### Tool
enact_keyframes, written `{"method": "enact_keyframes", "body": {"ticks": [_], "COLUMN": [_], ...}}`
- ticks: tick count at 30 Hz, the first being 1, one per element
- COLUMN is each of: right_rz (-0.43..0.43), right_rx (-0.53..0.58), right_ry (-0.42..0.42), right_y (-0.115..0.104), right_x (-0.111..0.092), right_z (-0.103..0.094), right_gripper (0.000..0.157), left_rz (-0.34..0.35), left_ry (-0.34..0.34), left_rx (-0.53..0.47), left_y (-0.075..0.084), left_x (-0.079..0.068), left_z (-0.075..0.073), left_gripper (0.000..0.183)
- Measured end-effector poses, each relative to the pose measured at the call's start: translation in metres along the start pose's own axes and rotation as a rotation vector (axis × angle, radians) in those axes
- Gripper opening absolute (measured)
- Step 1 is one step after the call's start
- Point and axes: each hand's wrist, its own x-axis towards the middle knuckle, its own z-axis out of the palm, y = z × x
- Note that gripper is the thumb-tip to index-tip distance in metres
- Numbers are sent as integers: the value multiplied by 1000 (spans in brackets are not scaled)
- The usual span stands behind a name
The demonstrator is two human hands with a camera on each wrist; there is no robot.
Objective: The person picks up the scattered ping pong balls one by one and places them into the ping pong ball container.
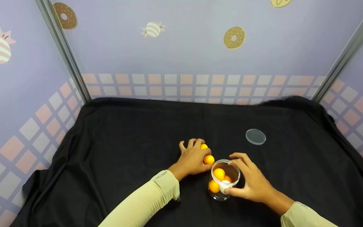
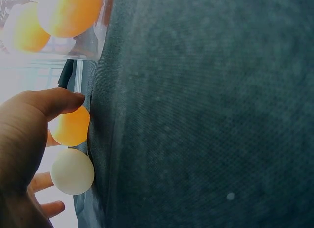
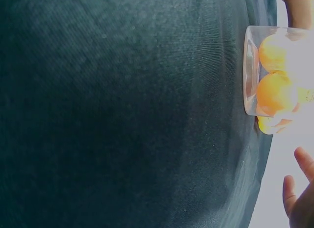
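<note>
My left hand (image 1: 194, 159) is low over the black cloth and pinches an orange ping-pong ball (image 1: 209, 159) between thumb and fingers. Another orange ball (image 1: 204, 146) peeks out beyond its fingers. Beneath the same hand, a white ball (image 2: 72, 171) shows beside the pinched one in the left wrist view. Just to the right stands a clear jar (image 1: 219, 198), upright, with several orange balls (image 1: 219, 174) and a white ball (image 1: 224, 186) inside. My right hand (image 1: 254, 183) holds the jar from its right side, thumb near the front and fingers near the rim.
A clear round lid (image 1: 256, 136) lies on the cloth behind the jar, to the right. Black cloth (image 1: 137, 135) covers the table, wrinkled along its sides. Patterned panels (image 1: 184, 50) close off the back and both sides.
</note>
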Motion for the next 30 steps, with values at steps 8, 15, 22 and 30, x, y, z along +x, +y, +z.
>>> {"method": "enact_keyframes", "body": {"ticks": [8,15,22,30], "right_rz": [15,24,19,2], "right_rx": [-2,0,4,12], "right_ry": [-7,-9,-6,-7], "right_y": [-1,0,0,0], "right_x": [0,0,-1,-1], "right_z": [0,1,1,1], "right_gripper": [77,76,76,76], "left_rz": [-15,-41,-19,32], "left_ry": [11,51,90,109], "left_rx": [-45,-122,-153,-225], "left_y": [0,-3,5,23], "left_x": [1,3,1,-4], "left_z": [-10,-28,-48,-70], "left_gripper": [39,37,37,36]}}
